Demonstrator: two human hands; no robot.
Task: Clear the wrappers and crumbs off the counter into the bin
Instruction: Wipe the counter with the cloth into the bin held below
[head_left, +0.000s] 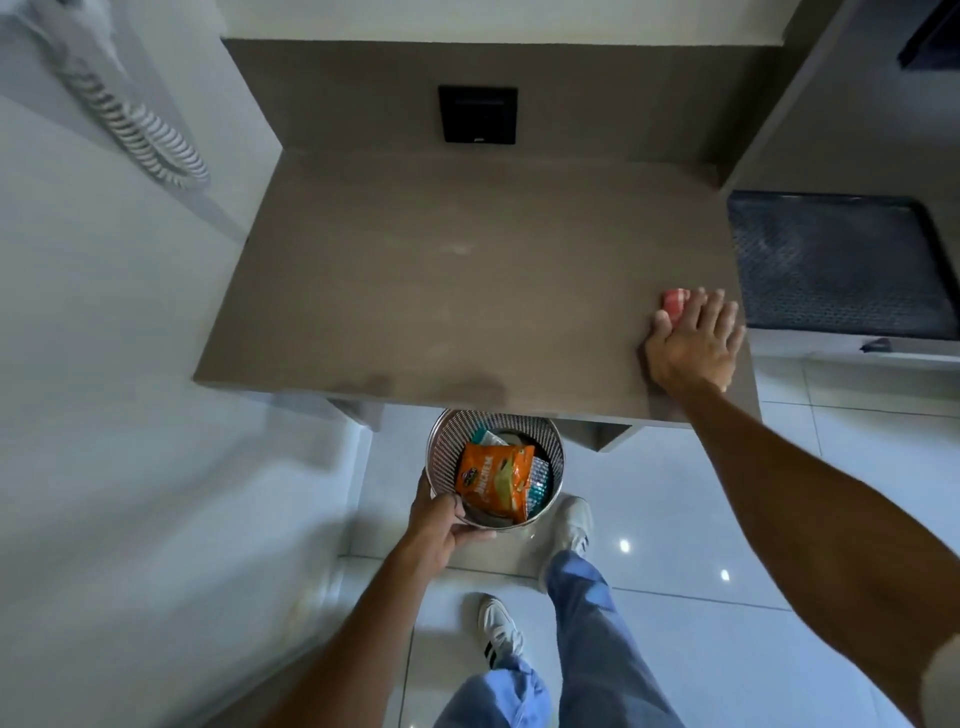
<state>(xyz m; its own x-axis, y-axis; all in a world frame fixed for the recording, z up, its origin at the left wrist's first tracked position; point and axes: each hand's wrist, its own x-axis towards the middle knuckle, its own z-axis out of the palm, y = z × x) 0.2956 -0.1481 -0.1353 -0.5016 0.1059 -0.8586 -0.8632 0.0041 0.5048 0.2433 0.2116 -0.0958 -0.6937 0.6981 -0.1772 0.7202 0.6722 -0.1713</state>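
Note:
A brown counter (467, 270) fills the middle of the view. Just below its front edge is a round metal mesh bin (447, 441), and my left hand (441, 525) grips its near rim. Inside the bin lie an orange snack wrapper (493, 478) and other wrappers. My right hand (693, 340) lies flat on the counter's right front corner, pressing on a pink cloth or sponge (674, 301) that shows past my fingertips. A faint pale smudge (457, 248) marks the counter's middle; I cannot make out crumbs.
A black wall socket plate (477, 114) sits on the back panel. A dark textured tray (841, 265) lies to the right, lower than the counter. A white coiled cord (135, 130) hangs on the left wall. My feet (498, 629) stand on glossy white floor tiles.

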